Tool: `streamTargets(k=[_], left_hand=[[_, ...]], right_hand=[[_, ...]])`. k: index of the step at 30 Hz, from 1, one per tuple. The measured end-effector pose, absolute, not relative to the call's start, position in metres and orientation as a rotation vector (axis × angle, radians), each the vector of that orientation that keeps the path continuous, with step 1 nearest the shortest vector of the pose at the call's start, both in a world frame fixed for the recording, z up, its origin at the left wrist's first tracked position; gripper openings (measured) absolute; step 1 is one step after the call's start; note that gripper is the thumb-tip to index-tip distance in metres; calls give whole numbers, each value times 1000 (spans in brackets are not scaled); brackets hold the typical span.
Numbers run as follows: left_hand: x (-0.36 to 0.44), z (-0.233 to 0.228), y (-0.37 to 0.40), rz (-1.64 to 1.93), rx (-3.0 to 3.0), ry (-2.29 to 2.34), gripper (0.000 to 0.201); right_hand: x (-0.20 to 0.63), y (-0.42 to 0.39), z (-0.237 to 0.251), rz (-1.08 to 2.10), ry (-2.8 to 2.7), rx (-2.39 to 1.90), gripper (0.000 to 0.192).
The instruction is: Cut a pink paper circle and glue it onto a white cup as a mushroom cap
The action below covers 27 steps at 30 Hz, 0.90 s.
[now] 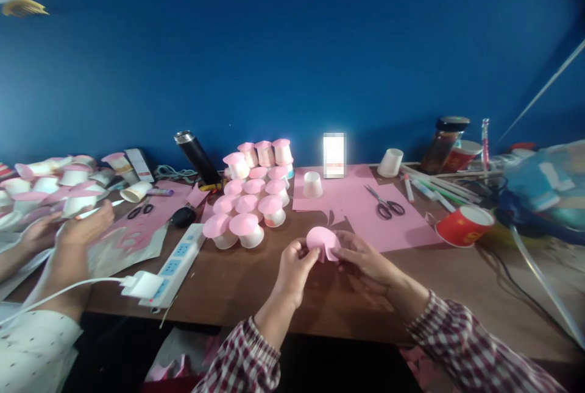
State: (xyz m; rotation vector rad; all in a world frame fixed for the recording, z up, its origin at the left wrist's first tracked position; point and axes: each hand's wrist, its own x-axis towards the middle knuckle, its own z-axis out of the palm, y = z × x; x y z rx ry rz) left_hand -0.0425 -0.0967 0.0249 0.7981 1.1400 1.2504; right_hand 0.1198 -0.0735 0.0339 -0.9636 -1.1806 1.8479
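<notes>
Between my two hands, above the front of the brown table, is a pink paper disc [321,238] with a slit or notch on the side facing me. My left hand [295,268] pinches its left edge. The fingers of my right hand [363,256] are closed on its right edge. To the left stand several upturned paper cups [247,231] topped with pink paper cones. Beyond my hands, a plain white paper cup [313,185] stands upside down on pink paper sheets [338,198]. Dark-handled scissors [386,203] lie on the pink sheet to the right.
At the left, a co-worker's hands [85,222] hold something white. A white power strip [176,265] with a plugged-in charger lies between us. A black flask [196,155] leans near the blue wall. Right of me are a red paper cup [464,225], markers [425,189] and a dark bottle [443,143].
</notes>
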Motion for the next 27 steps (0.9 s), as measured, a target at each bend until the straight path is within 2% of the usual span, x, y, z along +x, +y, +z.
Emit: streamTargets(k=[5, 8, 10, 14, 18, 23, 27], left_hand=[[-46, 21, -95, 1217, 942, 1200, 36], [-49, 18, -93, 1177, 1126, 1232, 45], [-52, 17, -92, 1118, 1334, 1323, 41], [-54, 14, -90, 839, 1805, 1771, 45], [-52, 12, -82, 559, 2102, 1943, 35], [-54, 0, -63, 717, 2187, 1852, 30], [-58, -12, -53, 860, 2156, 1707, 22]], right_hand=[[119, -68, 21, 1687, -1347, -964, 44], [119, -65, 13, 1396, -1578, -1065, 44], [121, -65, 9, 1130, -1777, -1146, 49], [128, -65, 8, 749, -2133, -1298, 58], [137, -64, 20, 516, -2253, -1461, 50], [162, -46, 36, 478, -2226, -1435, 35], [194, 0, 44, 281, -2042, -1746, 32]])
